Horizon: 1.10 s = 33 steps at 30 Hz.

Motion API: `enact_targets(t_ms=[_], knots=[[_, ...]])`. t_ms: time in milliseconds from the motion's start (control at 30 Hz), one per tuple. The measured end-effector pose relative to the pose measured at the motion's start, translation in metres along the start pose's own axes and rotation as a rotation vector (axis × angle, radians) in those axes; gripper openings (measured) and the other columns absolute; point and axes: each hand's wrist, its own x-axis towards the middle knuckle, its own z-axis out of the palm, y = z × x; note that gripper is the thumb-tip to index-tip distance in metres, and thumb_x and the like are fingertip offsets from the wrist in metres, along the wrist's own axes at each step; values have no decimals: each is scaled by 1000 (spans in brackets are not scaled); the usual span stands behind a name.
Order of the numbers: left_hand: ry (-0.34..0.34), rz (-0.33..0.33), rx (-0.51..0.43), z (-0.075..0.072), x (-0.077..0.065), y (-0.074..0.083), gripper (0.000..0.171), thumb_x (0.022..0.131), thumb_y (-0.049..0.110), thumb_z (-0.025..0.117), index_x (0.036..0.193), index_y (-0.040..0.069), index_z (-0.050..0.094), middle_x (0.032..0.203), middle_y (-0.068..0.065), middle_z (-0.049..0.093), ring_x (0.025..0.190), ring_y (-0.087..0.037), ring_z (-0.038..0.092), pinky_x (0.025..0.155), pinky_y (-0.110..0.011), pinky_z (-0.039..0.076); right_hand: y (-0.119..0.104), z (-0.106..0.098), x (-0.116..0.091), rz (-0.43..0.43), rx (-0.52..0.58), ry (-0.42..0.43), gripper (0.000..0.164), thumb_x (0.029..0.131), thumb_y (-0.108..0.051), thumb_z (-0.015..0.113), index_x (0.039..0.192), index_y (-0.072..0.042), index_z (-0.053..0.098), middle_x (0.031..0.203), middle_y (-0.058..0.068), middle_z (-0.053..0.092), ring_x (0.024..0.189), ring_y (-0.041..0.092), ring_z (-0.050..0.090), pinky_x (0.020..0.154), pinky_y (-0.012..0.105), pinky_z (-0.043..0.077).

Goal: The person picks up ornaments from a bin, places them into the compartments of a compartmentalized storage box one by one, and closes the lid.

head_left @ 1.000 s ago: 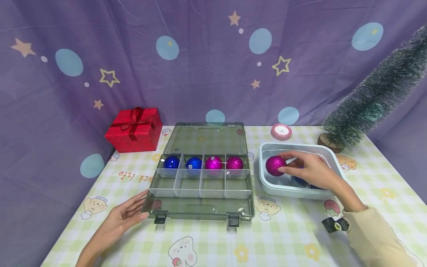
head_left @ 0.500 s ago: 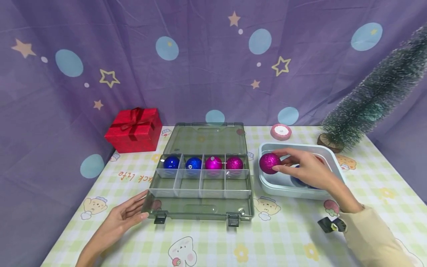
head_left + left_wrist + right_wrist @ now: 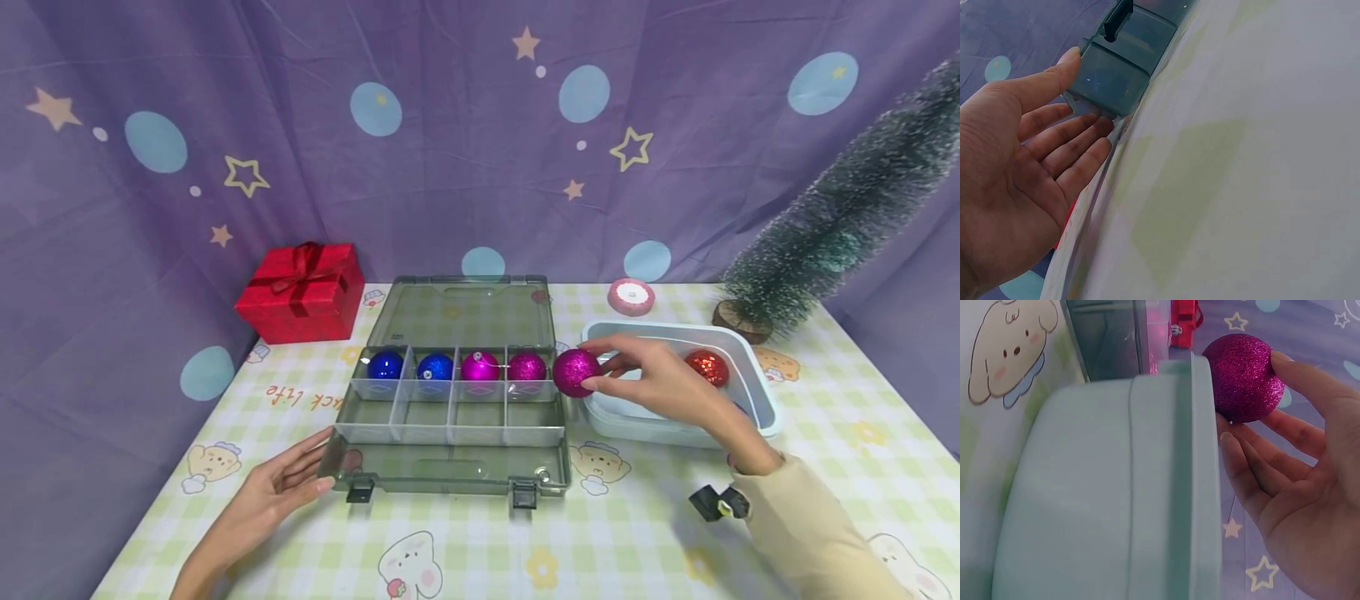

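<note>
My right hand [image 3: 663, 385] pinches a glittery magenta Christmas bauble [image 3: 576, 372] between thumb and fingers. In the head view the bauble appears between the organizer box and the light-blue tub [image 3: 622, 433]; the right wrist view shows the bauble [image 3: 1244, 378] beyond the tub's rim. The grey see-through organizer box [image 3: 450, 467] lies with its lid laid back. Its back row holds a shiny blue bauble [image 3: 386, 366], a glittery blue one, a shiny magenta one and a glittery magenta bauble [image 3: 527, 367]. My left hand [image 3: 270, 496], fingers loosely extended, touches the box's front left corner [image 3: 1107, 81].
A red glittery bauble [image 3: 707, 367] sits in the tub, partly behind my right hand. A red gift box [image 3: 303, 293] stands at the back left. Behind the tub are a pink ribbon roll [image 3: 631, 297] and a small Christmas tree [image 3: 817, 242]. A purple curtain hangs behind.
My right hand has carried the glittery magenta bauble leftward from over the tub to the organizer box's right edge. The red bauble in the tub has come into clearer view. My left hand has stayed put.
</note>
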Motion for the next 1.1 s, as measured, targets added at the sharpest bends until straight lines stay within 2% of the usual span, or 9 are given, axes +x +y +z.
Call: enact_targets(t_ms=[133,267,500,633,767,867,1100], knots=[[-4,44,-16,0,1,-3,64,101,11,69,156,-4,40,150,-31,47,123,7,52,97,-17,49,-1,7,6,-21,-7,-11,41,95,-19,79,134,-11,68,124,4,71,98,13,72,85,39,60],[-6,57,-15,-1,1,-5,64,101,10,69,155,-6,40,149,-33,47,123,7,52,97,-17,49,-2,14,11,-26,-7,-26,42,94,-22,79,134,-11,69,123,4,71,98,13,72,87,42,60],[-6,47,-11,-1,1,-5,63,102,10,68,156,-4,40,150,-32,47,123,8,52,96,-17,50,-4,25,18,-30,25,-61,45,92,-17,81,134,-7,68,124,7,71,99,16,72,89,43,60],[-4,23,-4,-1,1,-3,64,101,13,70,156,-2,42,151,-29,47,123,10,50,94,-17,51,-5,28,21,-18,23,-66,45,93,-20,81,134,-6,68,122,7,71,98,16,72,88,44,60],[-2,28,-4,-1,1,-3,64,101,13,70,156,-3,41,152,-28,46,123,9,50,95,-16,50,-6,30,23,-11,16,-79,46,94,-22,80,134,-4,67,121,8,71,98,17,71,88,46,59],[-3,47,-11,-1,1,-4,64,101,10,69,155,-6,40,152,-30,45,123,8,51,97,-16,48,-7,32,25,-7,9,-99,47,94,-24,80,135,-3,66,123,9,71,100,18,71,88,46,59],[-6,51,-17,0,2,-5,64,101,10,69,155,-7,38,152,-31,44,123,8,51,99,-15,47,-9,37,29,-16,-14,-132,47,95,-25,79,136,-4,66,127,9,69,101,19,71,82,31,60]])
